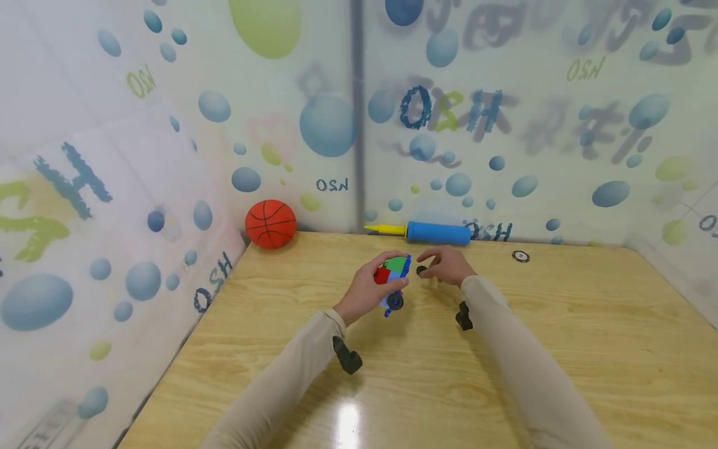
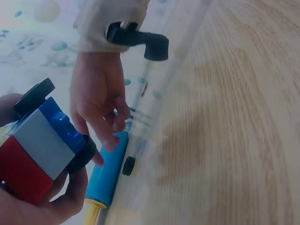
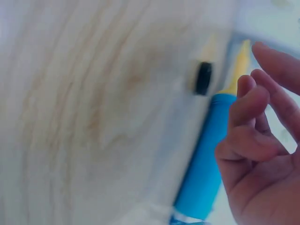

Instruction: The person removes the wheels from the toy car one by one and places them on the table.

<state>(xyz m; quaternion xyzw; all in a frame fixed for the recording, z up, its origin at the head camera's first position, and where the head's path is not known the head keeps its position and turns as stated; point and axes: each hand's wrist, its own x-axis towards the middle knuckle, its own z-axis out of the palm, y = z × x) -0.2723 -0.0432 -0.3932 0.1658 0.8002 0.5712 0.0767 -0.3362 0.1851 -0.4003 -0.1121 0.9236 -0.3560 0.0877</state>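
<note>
Head view: we log one toy car of red, green, blue and grey plastic blocks with black wheels, lifted above the light wooden table at mid-table, our left hand curled round it. Our right hand hovers just beside it, fingers loosely spread, holding nothing. One small black wheel lies at its fingertips. Along the back wall: blue air pump with yellow nozzle, orange basketball.

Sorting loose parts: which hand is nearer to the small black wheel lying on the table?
Right. The right hand hovers just beside the black wheel, fingers loose and empty. The left hand sits farther left, gripping the toy block car.
</note>
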